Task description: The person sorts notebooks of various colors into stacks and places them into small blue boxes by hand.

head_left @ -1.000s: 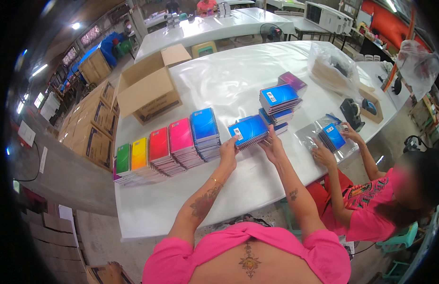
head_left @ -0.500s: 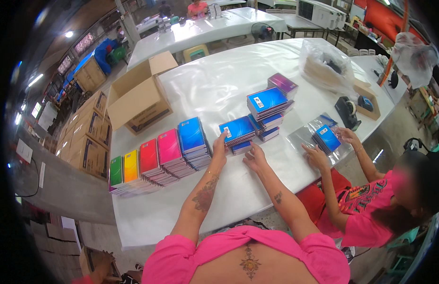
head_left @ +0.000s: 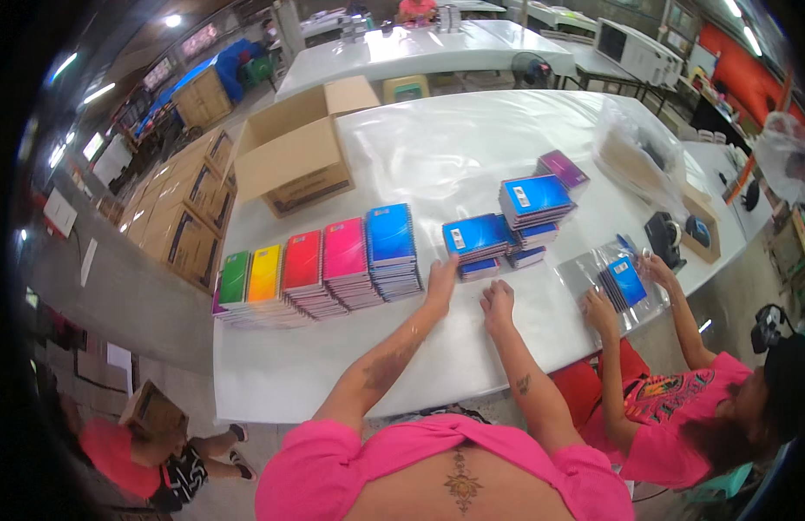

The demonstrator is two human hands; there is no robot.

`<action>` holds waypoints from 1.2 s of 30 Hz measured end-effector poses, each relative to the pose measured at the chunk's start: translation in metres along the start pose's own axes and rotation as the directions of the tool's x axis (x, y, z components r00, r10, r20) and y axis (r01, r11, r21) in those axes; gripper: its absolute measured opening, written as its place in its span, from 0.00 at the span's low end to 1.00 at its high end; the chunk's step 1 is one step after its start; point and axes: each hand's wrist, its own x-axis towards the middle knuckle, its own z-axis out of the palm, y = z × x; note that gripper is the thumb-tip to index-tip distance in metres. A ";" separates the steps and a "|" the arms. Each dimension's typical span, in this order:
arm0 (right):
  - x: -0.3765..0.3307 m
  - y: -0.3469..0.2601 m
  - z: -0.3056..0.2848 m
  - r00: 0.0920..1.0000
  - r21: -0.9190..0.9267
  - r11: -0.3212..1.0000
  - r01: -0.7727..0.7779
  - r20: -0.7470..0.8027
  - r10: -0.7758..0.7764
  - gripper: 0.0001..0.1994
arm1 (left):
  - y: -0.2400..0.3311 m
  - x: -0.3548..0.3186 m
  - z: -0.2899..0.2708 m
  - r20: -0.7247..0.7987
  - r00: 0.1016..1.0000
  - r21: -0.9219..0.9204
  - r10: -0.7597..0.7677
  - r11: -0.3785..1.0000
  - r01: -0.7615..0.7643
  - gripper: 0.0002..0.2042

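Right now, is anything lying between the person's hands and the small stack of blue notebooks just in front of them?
Nothing visible does. The left hand rests at the near edge of the small blue notebook stack, seemingly touching it. The right hand lies on the white table just short of it, with only bare tabletop between.

An open brown cardboard box stands on the far left part of the white desk, its flaps raised. More brown cartons are stacked on the floor along the desk's left side. White rectangular labels sit on the blue covers of the notebook stack and the taller stack beyond it. A clear plastic sleeve lies at the right, under a co-worker's hands. A crumpled clear plastic bag rests at the far right.
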 end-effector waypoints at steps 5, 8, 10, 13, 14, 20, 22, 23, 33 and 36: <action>-0.075 -0.015 0.059 0.614 -0.395 0.471 0.789 0.526 -0.588 0.18 | 0.057 -0.109 -0.109 0.340 0.520 0.311 0.783 0.429 -0.848 0.17; -0.098 -0.043 0.117 0.257 -0.316 0.018 0.949 0.735 -0.628 0.21 | 0.107 -0.097 -0.161 0.272 0.387 0.668 0.881 0.117 -0.735 0.19; -0.100 -0.046 0.144 0.087 -0.272 -0.257 0.927 0.825 -0.558 0.21 | 0.124 -0.075 -0.190 0.260 0.376 0.813 0.889 0.009 -0.582 0.19; -0.073 -0.039 0.154 0.057 -0.226 -0.340 0.913 0.895 -0.443 0.18 | 0.120 -0.041 -0.226 0.460 0.446 0.789 0.768 -0.123 -0.602 0.17; -0.077 -0.039 0.150 0.049 -0.244 -0.392 0.887 0.894 -0.446 0.18 | 0.124 -0.040 -0.234 0.487 0.395 0.739 0.779 -0.126 -0.662 0.16; -0.176 -0.002 0.091 0.047 -0.208 -0.294 0.933 0.880 -0.473 0.19 | 0.193 -0.127 -0.273 0.233 0.494 0.700 0.838 0.208 -0.683 0.11; -0.206 0.049 0.058 0.140 -0.220 -0.213 0.952 0.931 -0.337 0.18 | 0.196 -0.141 -0.286 0.194 0.529 0.652 0.826 0.295 -0.699 0.11; -0.211 0.077 0.044 0.187 -0.231 -0.167 0.959 0.952 -0.244 0.17 | 0.194 -0.147 -0.288 0.312 0.721 0.654 0.618 0.411 -0.635 0.13; -0.195 0.090 0.116 0.456 -0.427 0.189 0.884 0.700 -0.550 0.16 | 0.014 -0.103 -0.276 0.438 0.844 0.586 0.311 0.613 -0.530 0.20; -0.214 0.063 0.196 0.189 -0.305 -0.159 0.939 0.843 -0.503 0.18 | 0.056 -0.094 -0.318 0.283 0.691 0.619 0.665 0.424 -0.661 0.15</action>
